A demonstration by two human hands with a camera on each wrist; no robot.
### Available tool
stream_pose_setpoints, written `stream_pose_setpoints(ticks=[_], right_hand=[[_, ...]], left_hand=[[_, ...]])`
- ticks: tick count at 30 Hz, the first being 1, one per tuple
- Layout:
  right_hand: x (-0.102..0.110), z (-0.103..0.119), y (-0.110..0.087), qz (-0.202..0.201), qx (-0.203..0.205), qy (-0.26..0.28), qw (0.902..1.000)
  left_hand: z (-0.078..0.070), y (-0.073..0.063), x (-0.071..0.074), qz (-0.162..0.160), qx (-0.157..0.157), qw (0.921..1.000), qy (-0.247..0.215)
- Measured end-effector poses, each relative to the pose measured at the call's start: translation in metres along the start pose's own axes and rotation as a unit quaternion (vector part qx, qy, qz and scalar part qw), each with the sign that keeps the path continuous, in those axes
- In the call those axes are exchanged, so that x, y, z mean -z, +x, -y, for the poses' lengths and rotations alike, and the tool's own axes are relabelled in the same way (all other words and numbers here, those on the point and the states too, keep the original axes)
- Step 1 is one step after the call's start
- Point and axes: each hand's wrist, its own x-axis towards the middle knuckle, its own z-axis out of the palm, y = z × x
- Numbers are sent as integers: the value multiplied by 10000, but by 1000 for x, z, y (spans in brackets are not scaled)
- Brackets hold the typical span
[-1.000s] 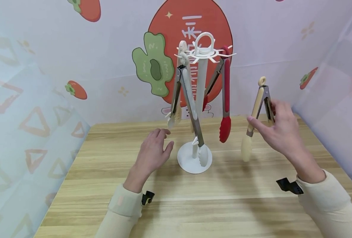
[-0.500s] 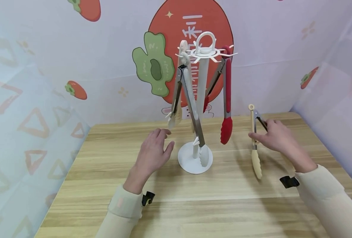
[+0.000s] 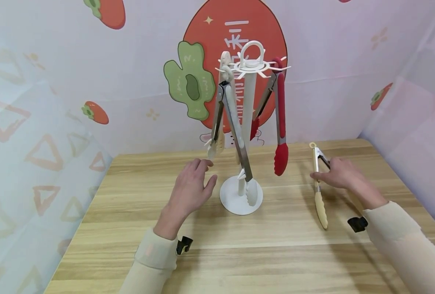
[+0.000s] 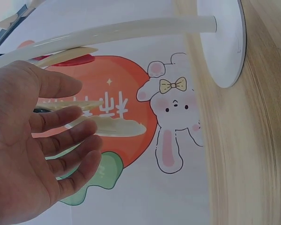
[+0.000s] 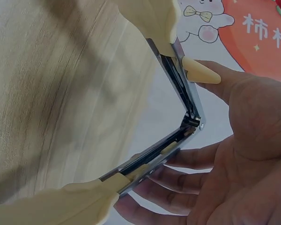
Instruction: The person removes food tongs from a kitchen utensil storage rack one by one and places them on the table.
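Observation:
My right hand [image 3: 337,173] grips cream-yellow tongs [image 3: 321,208] low over the right side of the table. In the right wrist view the tongs [image 5: 152,21] are spread in a wide V, the thumb against one arm and the fingers around the other. Part of the far arm is hidden by the hand in the head view. My left hand [image 3: 189,183] hovers left of the white stand [image 3: 249,102], holding nothing. Its fingers are relaxed and apart in the left wrist view. On the stand hang white tongs [image 3: 235,122] and red tongs [image 3: 281,157].
More pale utensils [image 3: 220,141] hang at the back left of the stand, partly hidden. Its round base [image 3: 233,207] rests on the wooden table [image 3: 239,261]. A patterned cloth backdrop [image 3: 140,73] rises behind the table and at both sides.
My right hand has lowered the cream-yellow tongs toward the table, and their heads have swung toward me and slightly right. The left hand has barely moved.

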Motion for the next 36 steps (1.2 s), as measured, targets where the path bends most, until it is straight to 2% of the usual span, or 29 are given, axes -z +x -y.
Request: stream_pose_setpoints(ticks=[10,16,27,31,36], right_hand=[[-2,-5,6,341,-80,63,9994],[-2,-11,10,534,-212,-103,9983],[-4,-21,13,586,-357,-164,9975],[-4,-22,11,541,-366,-223,9976],[-2,-22,10,580,-432,-378,9967]], left_hand=[[-5,0,1,50,-8,9999,91],[-5,-1,3,53,-9,9999,137],[-5,-1,8,-21,-24,9999,103],[-6,1,12,-140,-28,9999,42],[-10,6,20,-450,-133,9989,-60]])
